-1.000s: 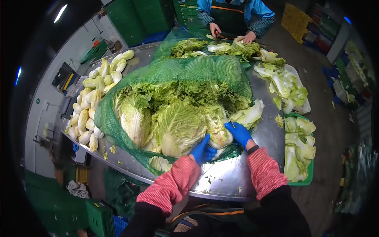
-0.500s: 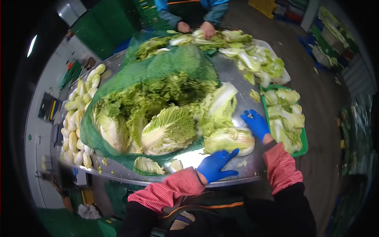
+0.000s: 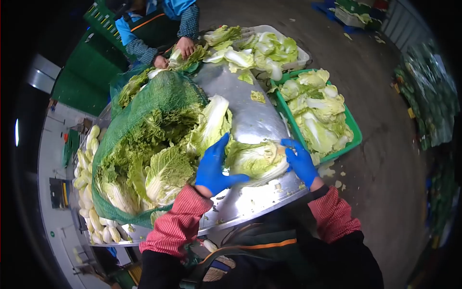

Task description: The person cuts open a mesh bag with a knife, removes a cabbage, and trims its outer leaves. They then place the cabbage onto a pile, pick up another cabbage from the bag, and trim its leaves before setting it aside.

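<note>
A napa cabbage (image 3: 257, 161) lies on its side on the metal table (image 3: 231, 101), its cut end to the right. At that end is my right hand (image 3: 301, 163) in a blue glove, fingers curved round the butt. My left hand (image 3: 215, 169), also gloved, is spread at the cabbage's leafy left side, thumb pointing right and holding nothing. Left of it, a green mesh sack (image 3: 163, 92) lies open with several cabbages (image 3: 166, 176) inside. A long pale leaf (image 3: 212, 120) stands at the sack's mouth.
A green crate (image 3: 355, 139) of leaves stands at the right, with a white tray (image 3: 304, 57) of leaves behind it. Small pale cabbages (image 3: 86, 192) are heaped at the far left. Across the table, a co-worker's hands (image 3: 185, 47) touch another cabbage.
The view has swung right. My left hand has moved from the table's front edge to the cabbage's left side, and my right hand has come onto its cut end.
</note>
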Tool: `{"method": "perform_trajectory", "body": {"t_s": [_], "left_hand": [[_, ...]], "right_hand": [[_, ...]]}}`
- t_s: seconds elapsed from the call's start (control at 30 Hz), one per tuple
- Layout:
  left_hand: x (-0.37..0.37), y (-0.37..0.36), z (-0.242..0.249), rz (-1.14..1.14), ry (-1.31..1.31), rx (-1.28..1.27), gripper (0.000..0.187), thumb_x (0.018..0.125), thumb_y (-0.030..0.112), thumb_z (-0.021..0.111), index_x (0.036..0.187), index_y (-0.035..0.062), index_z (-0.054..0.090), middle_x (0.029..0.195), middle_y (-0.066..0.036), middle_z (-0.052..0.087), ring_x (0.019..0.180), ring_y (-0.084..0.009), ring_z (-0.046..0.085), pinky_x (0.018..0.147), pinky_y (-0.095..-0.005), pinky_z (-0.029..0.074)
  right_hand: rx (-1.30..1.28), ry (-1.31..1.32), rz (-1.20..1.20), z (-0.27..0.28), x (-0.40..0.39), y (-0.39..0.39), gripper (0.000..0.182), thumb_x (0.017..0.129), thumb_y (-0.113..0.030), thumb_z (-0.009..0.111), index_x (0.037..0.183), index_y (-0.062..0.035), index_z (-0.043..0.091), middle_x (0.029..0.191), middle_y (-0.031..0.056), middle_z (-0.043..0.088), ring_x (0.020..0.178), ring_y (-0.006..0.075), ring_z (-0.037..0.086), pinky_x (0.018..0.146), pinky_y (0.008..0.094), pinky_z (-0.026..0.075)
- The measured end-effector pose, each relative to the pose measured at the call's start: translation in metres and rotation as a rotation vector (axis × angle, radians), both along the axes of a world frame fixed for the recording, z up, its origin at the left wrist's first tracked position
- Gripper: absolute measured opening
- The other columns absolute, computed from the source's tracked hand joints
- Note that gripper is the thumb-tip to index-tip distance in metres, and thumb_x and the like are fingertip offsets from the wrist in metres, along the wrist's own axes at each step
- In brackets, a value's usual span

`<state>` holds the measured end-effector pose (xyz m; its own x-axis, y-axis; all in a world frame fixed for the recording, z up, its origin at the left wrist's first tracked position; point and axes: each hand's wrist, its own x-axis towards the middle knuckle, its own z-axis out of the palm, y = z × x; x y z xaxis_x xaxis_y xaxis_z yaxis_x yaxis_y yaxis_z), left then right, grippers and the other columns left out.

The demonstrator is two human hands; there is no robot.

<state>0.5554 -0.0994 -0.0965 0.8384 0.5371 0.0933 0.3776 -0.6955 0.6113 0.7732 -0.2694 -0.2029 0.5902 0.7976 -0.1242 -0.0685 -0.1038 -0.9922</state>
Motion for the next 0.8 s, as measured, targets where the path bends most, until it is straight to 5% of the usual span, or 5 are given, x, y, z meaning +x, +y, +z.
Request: {"method": "perform_trajectory", "body": {"t_s": [0.13, 0.3, 0.43, 0.57, 0.8], "left_hand": [[0.054, -0.027, -0.03, -0.24, 0.534, 0.306, 0.136, 0.046, 0.057, 0.086, 0.151, 0.0088, 0.015, 0.138, -0.029, 0.04, 0.124, -0.0446, 0.043, 0.102, -0.049, 0.039], [0.039, 0.01, -0.07, -0.034, 0.271, -0.15, 0.131, 0.048, 0.059, 0.086, 0.146, -0.0031, 0.024, 0.127, -0.032, 0.048, 0.117, -0.0435, 0.05, 0.101, -0.0468, 0.041], [0.029, 0.027, -0.095, 0.025, 0.109, -0.294, 0.128, 0.049, 0.06, 0.087, 0.144, -0.0041, 0.028, 0.123, -0.03, 0.05, 0.115, -0.039, 0.052, 0.099, -0.0432, 0.041], [0.032, 0.027, -0.1, 0.02, 0.116, -0.286, 0.126, 0.05, 0.057, 0.087, 0.144, -0.003, 0.028, 0.123, -0.029, 0.05, 0.115, -0.0389, 0.051, 0.1, -0.0431, 0.041], [0.03, 0.028, -0.102, 0.003, 0.073, -0.307, 0.123, 0.052, 0.055, 0.087, 0.146, 0.001, 0.029, 0.125, -0.028, 0.046, 0.117, -0.0387, 0.048, 0.101, -0.0441, 0.039]], "right_hand": [[0.04, 0.303, 0.022, 0.013, 0.015, 0.007, 0.032, 0.096, -0.014, 0.05, 0.128, -0.0105, 0.053, 0.077, -0.0007, 0.052, 0.059, 0.0056, 0.048, 0.051, 0.023, 0.05], [-0.152, 0.374, 0.016, -0.013, 0.018, -0.027, 0.03, 0.096, -0.016, 0.05, 0.125, -0.0107, 0.053, 0.073, -0.0005, 0.051, 0.059, 0.0066, 0.05, 0.048, 0.0239, 0.05], [-0.36, 0.123, 0.146, -0.003, 0.011, -0.023, 0.03, 0.098, -0.022, 0.05, 0.125, -0.014, 0.057, 0.07, 0.0018, 0.053, 0.06, 0.01, 0.053, 0.057, 0.0266, 0.051], [-0.109, -0.672, 0.104, 0.022, 0.013, -0.001, 0.027, 0.094, -0.021, 0.052, 0.12, -0.0134, 0.057, 0.09, 0.0173, 0.065, 0.073, 0.0338, 0.064, 0.065, 0.0417, 0.052], [-0.471, -0.808, 0.405, 0.009, 0.031, 0.03, 0.018, 0.093, -0.02, 0.047, 0.101, -0.0072, 0.057, 0.091, 0.0183, 0.065, 0.078, 0.0387, 0.064, 0.068, 0.0482, 0.051]]}}
